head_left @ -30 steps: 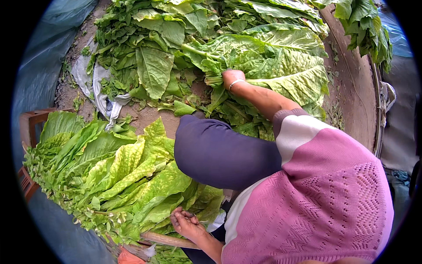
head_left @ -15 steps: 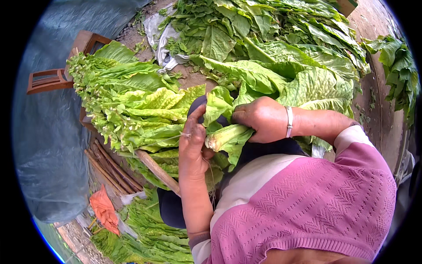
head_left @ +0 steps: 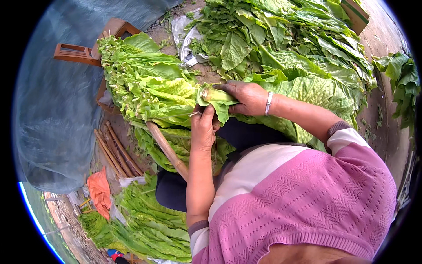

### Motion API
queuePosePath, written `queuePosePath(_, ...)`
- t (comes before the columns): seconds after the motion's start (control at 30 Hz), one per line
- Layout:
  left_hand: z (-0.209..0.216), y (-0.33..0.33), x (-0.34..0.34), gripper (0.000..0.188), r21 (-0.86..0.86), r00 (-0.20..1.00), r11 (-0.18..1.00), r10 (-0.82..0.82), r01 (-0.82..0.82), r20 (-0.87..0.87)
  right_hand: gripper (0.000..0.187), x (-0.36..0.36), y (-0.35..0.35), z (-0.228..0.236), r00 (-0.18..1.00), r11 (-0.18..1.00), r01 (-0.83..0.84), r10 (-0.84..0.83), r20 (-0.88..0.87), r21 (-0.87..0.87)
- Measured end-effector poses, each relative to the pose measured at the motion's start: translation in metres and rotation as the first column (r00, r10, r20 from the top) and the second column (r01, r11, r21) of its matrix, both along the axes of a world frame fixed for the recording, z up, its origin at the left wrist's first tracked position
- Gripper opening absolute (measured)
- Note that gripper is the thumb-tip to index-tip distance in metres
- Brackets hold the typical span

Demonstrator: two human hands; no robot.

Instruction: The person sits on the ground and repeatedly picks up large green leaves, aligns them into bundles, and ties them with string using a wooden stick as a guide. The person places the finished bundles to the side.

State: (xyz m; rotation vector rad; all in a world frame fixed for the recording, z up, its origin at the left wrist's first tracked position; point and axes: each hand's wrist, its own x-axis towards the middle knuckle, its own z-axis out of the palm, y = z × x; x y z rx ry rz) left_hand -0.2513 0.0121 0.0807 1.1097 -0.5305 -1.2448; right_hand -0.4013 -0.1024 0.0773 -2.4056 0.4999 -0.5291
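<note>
My right hand (head_left: 249, 97), with a pale band at the wrist, is closed round the stem ends of a small bunch of tobacco leaves (head_left: 216, 97). The cut stems point left, and the broad blades trail off to the right. Just below the stems, my left hand (head_left: 204, 131) is closed with a thin string (head_left: 173, 116) pinched in its fingers. This string runs left to a wooden stick (head_left: 167, 149), which slants beside my left forearm. Rows of leaves (head_left: 149, 83) hang along the stick's far side. Part of the left fingertips is hidden behind the bunch.
A large heap of leaves (head_left: 281, 35) lies at the far side, with more leaves (head_left: 149, 224) at the lower left. Several loose sticks (head_left: 115, 152), an orange cloth (head_left: 99, 192) and a wooden chair (head_left: 77, 53) are on the left, by a plastic sheet (head_left: 55, 132).
My right hand has moved up and left with the bunch, bringing its stems above my left hand, near the string. The surroundings have shifted as my head turned.
</note>
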Motion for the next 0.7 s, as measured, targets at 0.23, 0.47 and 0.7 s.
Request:
queuePosePath(0.23,0.008,0.012,-0.021,0.008,-0.185,0.894,0.943,0.322,-0.275,0.313,0.084,0.001,0.028,0.026,0.97,0.975,-0.214,0.219,-0.108,0.054)
queuePosePath(0.47,0.023,0.041,-0.009,0.012,-0.192,0.888,0.952,0.292,-0.237,0.356,0.07,-0.013,0.003,0.001,0.831,0.723,-0.193,0.48,-0.281,0.663)
queuePosePath(0.7,0.013,0.149,0.046,0.026,-0.019,0.847,0.874,0.465,-0.486,-0.259,0.034,-0.007,-0.046,0.058,0.885,0.945,-0.146,0.257,-0.389,0.292)
